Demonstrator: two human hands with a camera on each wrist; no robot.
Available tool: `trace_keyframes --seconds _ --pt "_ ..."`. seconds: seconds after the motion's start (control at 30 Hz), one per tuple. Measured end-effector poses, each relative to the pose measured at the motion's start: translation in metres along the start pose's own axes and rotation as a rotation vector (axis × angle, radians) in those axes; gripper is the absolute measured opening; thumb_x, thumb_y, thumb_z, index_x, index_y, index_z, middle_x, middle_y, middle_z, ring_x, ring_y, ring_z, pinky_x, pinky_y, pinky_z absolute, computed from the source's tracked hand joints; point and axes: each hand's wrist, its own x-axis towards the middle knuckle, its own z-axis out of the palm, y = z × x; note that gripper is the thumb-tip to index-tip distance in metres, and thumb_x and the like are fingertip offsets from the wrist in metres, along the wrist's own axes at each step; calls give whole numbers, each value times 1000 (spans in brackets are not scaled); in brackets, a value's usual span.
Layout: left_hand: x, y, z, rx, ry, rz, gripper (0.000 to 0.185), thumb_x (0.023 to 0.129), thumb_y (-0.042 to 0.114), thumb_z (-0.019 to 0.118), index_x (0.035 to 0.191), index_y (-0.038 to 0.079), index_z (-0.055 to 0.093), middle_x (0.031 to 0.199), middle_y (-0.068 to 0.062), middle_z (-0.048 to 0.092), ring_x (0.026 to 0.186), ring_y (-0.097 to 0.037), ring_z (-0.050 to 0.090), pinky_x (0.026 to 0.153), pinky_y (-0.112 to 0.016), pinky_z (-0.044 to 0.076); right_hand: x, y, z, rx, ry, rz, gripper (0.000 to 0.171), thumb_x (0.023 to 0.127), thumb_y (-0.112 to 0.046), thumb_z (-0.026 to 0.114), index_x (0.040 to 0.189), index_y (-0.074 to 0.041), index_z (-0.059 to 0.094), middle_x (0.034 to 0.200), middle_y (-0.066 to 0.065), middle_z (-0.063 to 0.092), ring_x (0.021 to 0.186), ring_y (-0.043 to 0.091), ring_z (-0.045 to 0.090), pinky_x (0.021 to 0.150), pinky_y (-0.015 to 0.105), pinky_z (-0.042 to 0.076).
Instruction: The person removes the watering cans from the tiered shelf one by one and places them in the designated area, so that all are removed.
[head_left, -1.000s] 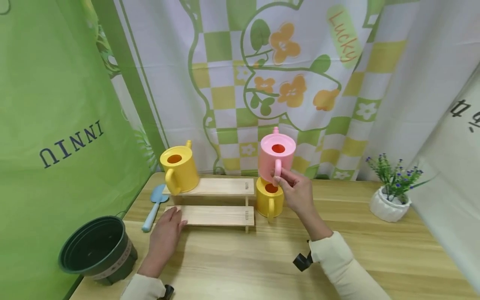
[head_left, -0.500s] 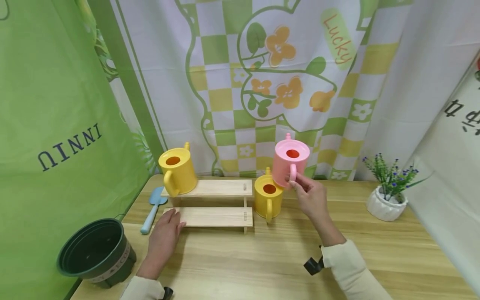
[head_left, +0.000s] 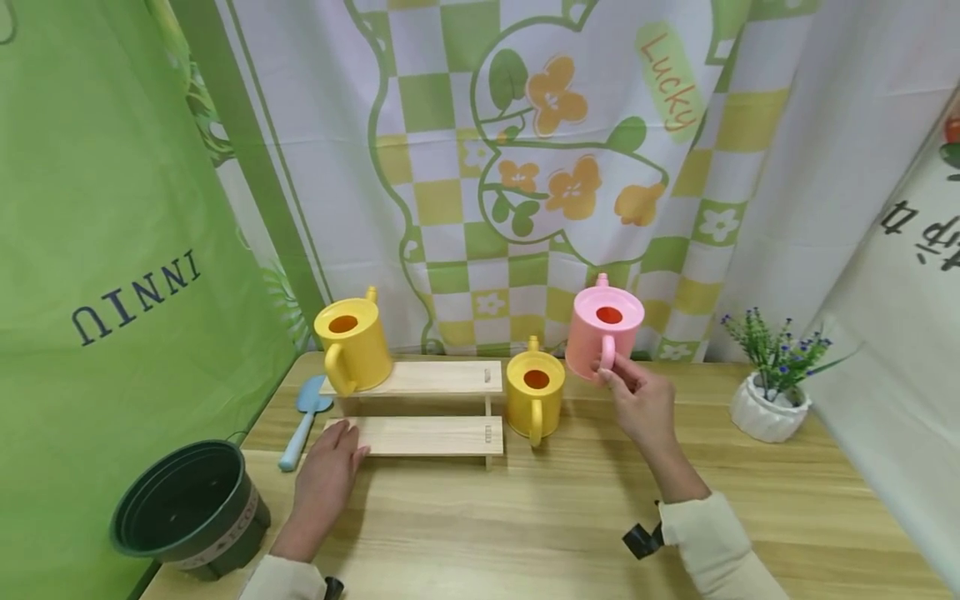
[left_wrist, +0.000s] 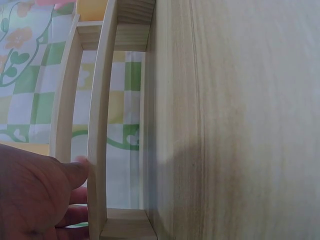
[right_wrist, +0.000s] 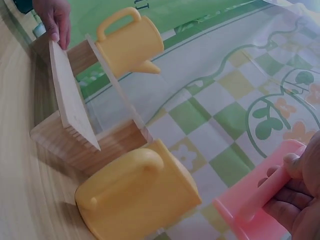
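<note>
My right hand [head_left: 647, 408] pinches the handle of a pink watering can [head_left: 592, 335], held in the air right of the shelf; its spout points to the back. The right wrist view shows thumb and fingers around the pink handle [right_wrist: 265, 197]. My left hand [head_left: 327, 475] rests on the left end of the lower board of a two-step wooden shelf [head_left: 427, 436], thumb at the front edge [left_wrist: 97, 150]. A larger yellow watering can [head_left: 360, 343] stands on the upper step's left end. Another yellow watering can [head_left: 546, 400] stands on the table, right beside the shelf.
A blue trowel [head_left: 303, 421] lies left of the shelf. At the table's left edge stands a dark green plant pot [head_left: 232, 533]. A white pot [head_left: 765, 412] with purple-flowered greenery is at the back right. A patterned curtain [head_left: 442, 150] hangs behind the table [head_left: 525, 533].
My right hand has carried the pink watering can rightward and slightly lower, from over the yellow can on the table to its right. The left hand has stayed on the shelf.
</note>
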Motion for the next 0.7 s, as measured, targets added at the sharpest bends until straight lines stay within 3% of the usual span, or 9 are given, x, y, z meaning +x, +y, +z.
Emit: trace_keyframes --seconds 0.27,0.57,0.7 --pt "-1 -1 2 2 23 12 39 95 20 69 122 -7 66 130 -29 62 122 -45 59 104 -55 51 -7 12 -4 23 -52 70 30 95 -7 68 123 3 69 110 22 74 79 -20 59 62 3 51" --pt "-3 -2 3 3 54 27 39 92 18 71 120 -8 67 127 -30 63 119 -46 61 101 -56 53 -20 41 -2 -22 -88 84 32 95 -9 68 125 4 67 110 21 74 82 -7 66 54 8 47" --pt "-2 -2 3 1 59 35 38 92 19 71 120 -8 67 127 -30 63 119 -46 61 101 -56 52 -30 56 2 -13 -104 125 31 95 -8 68 123 5 68 109 22 74 86 -10 65 60 5 49"
